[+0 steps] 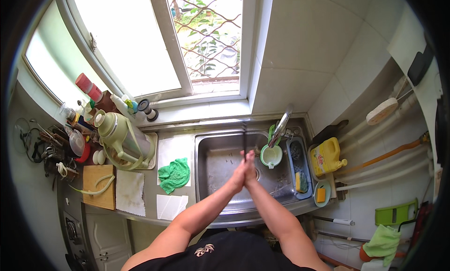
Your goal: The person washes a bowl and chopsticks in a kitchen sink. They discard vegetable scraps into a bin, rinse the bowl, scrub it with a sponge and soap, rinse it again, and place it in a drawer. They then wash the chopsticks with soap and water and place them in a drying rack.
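Palm to palm, my left hand and my right hand press together above the stainless steel sink. Between them they grip dark, thin sticks, probably chopsticks, which point away from me toward the window. The sticks are blurred, and their near ends are hidden by my hands. To the right of my hands a white and green strainer hangs below the chrome faucet. A few small dark bits lie on the sink floor.
Along the sink's right side sits a blue caddy with a sponge. Beyond it are a yellow jug and soap. Leftward lie a green cloth, a thermos and a cutting board with a scallion-like stalk.
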A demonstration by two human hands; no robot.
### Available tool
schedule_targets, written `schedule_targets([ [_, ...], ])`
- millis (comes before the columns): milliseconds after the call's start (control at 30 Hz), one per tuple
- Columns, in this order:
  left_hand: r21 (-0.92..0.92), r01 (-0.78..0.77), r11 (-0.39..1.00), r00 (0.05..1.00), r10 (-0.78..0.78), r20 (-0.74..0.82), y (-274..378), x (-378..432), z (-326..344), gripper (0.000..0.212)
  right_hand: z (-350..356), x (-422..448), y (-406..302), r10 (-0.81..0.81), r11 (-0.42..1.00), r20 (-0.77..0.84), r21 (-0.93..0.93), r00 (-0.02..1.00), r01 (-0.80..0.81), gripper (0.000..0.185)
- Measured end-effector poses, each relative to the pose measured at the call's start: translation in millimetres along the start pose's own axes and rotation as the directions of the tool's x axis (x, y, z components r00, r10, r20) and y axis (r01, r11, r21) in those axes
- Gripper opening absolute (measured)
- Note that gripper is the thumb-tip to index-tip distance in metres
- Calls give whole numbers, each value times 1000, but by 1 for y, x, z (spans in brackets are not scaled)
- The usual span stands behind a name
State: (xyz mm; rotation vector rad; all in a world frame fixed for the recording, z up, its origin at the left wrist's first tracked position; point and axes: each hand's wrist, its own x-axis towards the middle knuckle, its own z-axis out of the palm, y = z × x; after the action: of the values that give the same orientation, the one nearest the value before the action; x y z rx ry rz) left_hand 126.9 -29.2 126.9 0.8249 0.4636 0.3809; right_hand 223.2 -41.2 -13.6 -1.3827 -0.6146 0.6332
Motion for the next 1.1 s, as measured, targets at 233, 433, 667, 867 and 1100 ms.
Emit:
schedule_targets([
  [233,-56,67,996,994,-71,-84,-2,3,-8,73,-9,-11,23,-348,609,140,-717,927,338,61],
  [433,15,15,1000,999,-16,37,2,13,-9,69,11,-15,19,-322,826,46,-474,946,305,71],
  [667,-42,117,992,990,-120,-69,-15,11,-26,66,11,-16,4,-272,898,-44,-370,961,237,58],
  [867,-103,117,988,993,-116,16,-1,13,-9,64,-5,-14,31,-443,669,2,-666,897,331,55],
  [1100,-100,11,995,998,-16,-56,-6,3,-16,34,18,-38,-54,-106,892,-321,-448,941,-53,56],
])
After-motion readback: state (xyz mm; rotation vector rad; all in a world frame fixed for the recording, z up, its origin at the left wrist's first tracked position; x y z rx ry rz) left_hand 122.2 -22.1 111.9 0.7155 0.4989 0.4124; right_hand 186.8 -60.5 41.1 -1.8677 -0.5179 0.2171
